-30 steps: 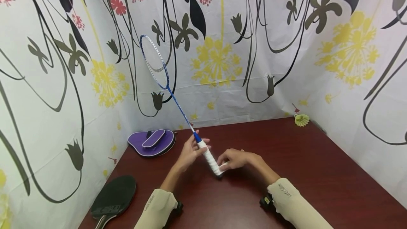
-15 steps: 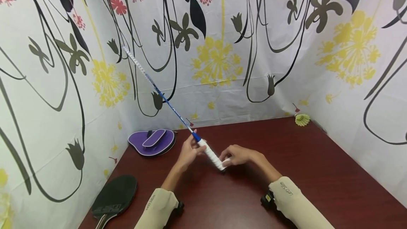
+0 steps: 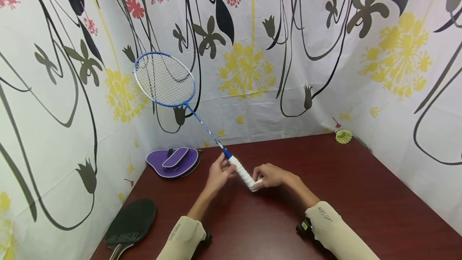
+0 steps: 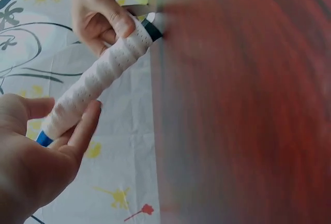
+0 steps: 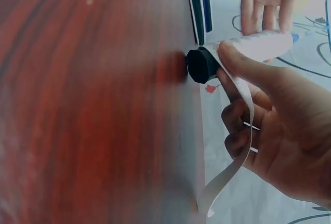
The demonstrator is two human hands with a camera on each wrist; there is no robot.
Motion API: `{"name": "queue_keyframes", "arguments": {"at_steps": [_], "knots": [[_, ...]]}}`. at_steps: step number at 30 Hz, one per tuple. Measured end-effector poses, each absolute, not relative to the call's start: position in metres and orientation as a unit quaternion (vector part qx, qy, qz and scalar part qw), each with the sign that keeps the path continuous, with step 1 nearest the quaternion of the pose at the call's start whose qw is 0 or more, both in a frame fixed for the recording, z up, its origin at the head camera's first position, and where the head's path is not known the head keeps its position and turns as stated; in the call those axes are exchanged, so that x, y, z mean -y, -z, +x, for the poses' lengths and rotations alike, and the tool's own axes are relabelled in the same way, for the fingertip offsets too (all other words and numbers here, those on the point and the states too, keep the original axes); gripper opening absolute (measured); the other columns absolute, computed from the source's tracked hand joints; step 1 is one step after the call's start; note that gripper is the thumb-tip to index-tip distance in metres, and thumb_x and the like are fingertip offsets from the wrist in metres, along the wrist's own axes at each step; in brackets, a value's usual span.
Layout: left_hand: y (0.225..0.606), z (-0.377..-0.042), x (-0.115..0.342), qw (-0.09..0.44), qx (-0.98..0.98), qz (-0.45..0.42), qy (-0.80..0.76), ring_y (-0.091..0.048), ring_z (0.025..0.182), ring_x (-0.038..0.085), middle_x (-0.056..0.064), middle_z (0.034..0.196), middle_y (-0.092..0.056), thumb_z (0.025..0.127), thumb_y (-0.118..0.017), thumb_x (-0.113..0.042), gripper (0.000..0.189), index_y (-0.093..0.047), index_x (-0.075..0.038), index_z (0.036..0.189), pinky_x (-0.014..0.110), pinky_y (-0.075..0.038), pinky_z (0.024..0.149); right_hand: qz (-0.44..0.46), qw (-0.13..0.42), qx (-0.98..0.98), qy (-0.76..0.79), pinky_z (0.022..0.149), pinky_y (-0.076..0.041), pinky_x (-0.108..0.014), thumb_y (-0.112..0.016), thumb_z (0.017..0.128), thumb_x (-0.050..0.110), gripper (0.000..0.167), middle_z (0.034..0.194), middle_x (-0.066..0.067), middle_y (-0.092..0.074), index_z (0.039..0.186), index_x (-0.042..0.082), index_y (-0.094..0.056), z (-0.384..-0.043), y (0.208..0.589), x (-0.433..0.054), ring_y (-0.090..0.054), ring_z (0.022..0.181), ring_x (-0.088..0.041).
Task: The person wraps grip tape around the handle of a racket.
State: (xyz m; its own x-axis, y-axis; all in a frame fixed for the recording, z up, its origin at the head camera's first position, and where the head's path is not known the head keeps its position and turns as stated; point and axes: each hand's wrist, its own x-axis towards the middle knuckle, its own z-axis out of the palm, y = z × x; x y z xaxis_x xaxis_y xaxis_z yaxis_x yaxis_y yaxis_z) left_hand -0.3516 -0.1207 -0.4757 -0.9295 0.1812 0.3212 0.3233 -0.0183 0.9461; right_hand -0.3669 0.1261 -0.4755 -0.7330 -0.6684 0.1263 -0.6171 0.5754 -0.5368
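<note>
A blue and white badminton racket [image 3: 202,122] slants up to the left, its strung head raised off the table and facing the camera. My left hand [image 3: 217,175] holds the white-wrapped handle near its blue upper end, thumb and fingers on either side. At the butt, my right hand [image 3: 271,175] pinches white overgrip tape [image 5: 248,97] between thumb and fingers. A loose length of this tape hangs in a curve past the palm in the right wrist view. The black butt cap [image 5: 201,65] shows bare. Ridged wraps of tape cover the handle [image 4: 98,76].
On the dark red table [image 3: 361,196], a purple paddle case [image 3: 173,163] lies at the back left. A black table tennis paddle [image 3: 131,222] is at the front left. A yellow shuttlecock [image 3: 343,136] sits in the back right corner. Flower-patterned curtains enclose the table.
The racket has turned about its shaft: its head went from a narrow oval to edge-on, and now shows broad. The butt has shifted slightly up and right. Both hands keep their hold.
</note>
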Motion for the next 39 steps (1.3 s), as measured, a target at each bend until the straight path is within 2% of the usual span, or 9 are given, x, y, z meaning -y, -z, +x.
{"name": "queue_keyframes", "arguments": {"at_steps": [5, 9, 13, 17, 21, 26, 32, 36, 39], "knots": [[0.480, -0.351, 0.118, 0.059, 0.702, -0.156, 0.692, -0.072, 0.105, 0.038, 0.029, 0.128, -0.066, 0.090, -0.081, -0.005, 0.079, -0.040, -0.013, 0.157, 0.059, -0.059, 0.082, -0.361, 0.040, -0.891, 0.272, 0.067, -0.051, -0.025, -0.089, 0.084, 0.033, 0.024, 0.080, 0.014, -0.066, 0.089, 0.019, -0.070, -0.364, 0.477, -0.121, -0.058, 0.072, -0.003], [0.480, -0.351, 0.117, 0.086, 0.689, -0.143, 0.706, -0.073, 0.101, 0.038, 0.032, 0.123, -0.066, 0.087, -0.084, -0.003, 0.071, -0.046, -0.012, 0.146, 0.060, -0.060, 0.076, -0.357, 0.035, -0.894, 0.268, 0.069, -0.052, -0.026, -0.088, 0.084, 0.036, 0.025, 0.082, 0.015, -0.067, 0.090, 0.021, -0.069, -0.364, 0.474, -0.119, -0.060, 0.073, -0.004], [0.478, -0.352, 0.117, 0.111, 0.674, -0.134, 0.718, -0.074, 0.098, 0.038, 0.034, 0.120, -0.067, 0.087, -0.082, 0.001, 0.068, -0.048, -0.010, 0.145, 0.061, -0.060, 0.074, -0.369, 0.032, -0.884, 0.285, 0.073, -0.054, -0.026, -0.085, 0.089, 0.032, 0.017, 0.088, 0.014, -0.071, 0.093, 0.020, -0.073, -0.366, 0.472, -0.122, -0.065, 0.081, -0.004], [0.471, -0.352, 0.121, 0.103, 0.666, -0.129, 0.727, -0.074, 0.098, 0.034, 0.031, 0.119, -0.069, 0.089, -0.079, 0.003, 0.074, -0.045, -0.014, 0.153, 0.058, -0.061, 0.077, -0.395, 0.035, -0.866, 0.304, 0.083, -0.056, -0.026, -0.079, 0.095, 0.026, 0.008, 0.096, 0.013, -0.075, 0.099, 0.019, -0.079, -0.368, 0.467, -0.127, -0.070, 0.093, -0.004], [0.463, -0.352, 0.126, 0.093, 0.660, -0.142, 0.732, -0.075, 0.096, 0.028, 0.029, 0.118, -0.071, 0.092, -0.075, 0.002, 0.080, -0.036, -0.013, 0.160, 0.050, -0.063, 0.078, -0.410, 0.034, -0.855, 0.315, 0.087, -0.057, -0.028, -0.077, 0.096, 0.029, 0.014, 0.102, 0.012, -0.077, 0.105, 0.018, -0.080, -0.369, 0.460, -0.129, -0.072, 0.100, -0.006], [0.456, -0.352, 0.130, 0.084, 0.643, -0.163, 0.743, -0.075, 0.092, 0.023, 0.031, 0.120, -0.069, 0.094, -0.073, 0.002, 0.084, -0.029, -0.011, 0.164, 0.042, -0.064, 0.076, -0.413, 0.041, -0.853, 0.316, 0.088, -0.056, -0.026, -0.076, 0.097, 0.033, 0.024, 0.108, 0.010, -0.077, 0.114, 0.016, -0.081, -0.368, 0.454, -0.131, -0.070, 0.104, -0.005], [0.454, -0.352, 0.132, 0.057, 0.638, -0.172, 0.748, -0.074, 0.096, 0.021, 0.034, 0.126, -0.066, 0.095, -0.073, 0.000, 0.087, -0.025, -0.015, 0.166, 0.041, -0.063, 0.080, -0.428, 0.077, -0.844, 0.314, 0.082, -0.052, -0.022, -0.072, 0.100, 0.030, 0.024, 0.109, 0.009, -0.077, 0.114, 0.013, -0.081, -0.367, 0.452, -0.129, -0.061, 0.088, 0.000], [0.452, -0.350, 0.134, 0.051, 0.630, -0.183, 0.753, -0.073, 0.099, 0.021, 0.036, 0.129, -0.063, 0.097, -0.070, 0.000, 0.084, -0.023, -0.015, 0.166, 0.043, -0.062, 0.085, -0.447, 0.072, -0.834, 0.317, 0.075, -0.050, -0.021, -0.071, 0.101, 0.029, 0.021, 0.100, 0.011, -0.076, 0.111, 0.013, -0.080, -0.365, 0.450, -0.129, -0.056, 0.078, -0.001], [0.452, -0.351, 0.134, 0.054, 0.617, -0.188, 0.762, -0.073, 0.099, 0.021, 0.037, 0.130, -0.062, 0.098, -0.069, 0.001, 0.076, -0.029, -0.011, 0.161, 0.046, -0.061, 0.087, -0.450, 0.060, -0.831, 0.321, 0.070, -0.048, -0.022, -0.070, 0.101, 0.029, 0.018, 0.092, 0.012, -0.073, 0.109, 0.015, -0.079, -0.364, 0.447, -0.129, -0.052, 0.073, -0.001]]}}
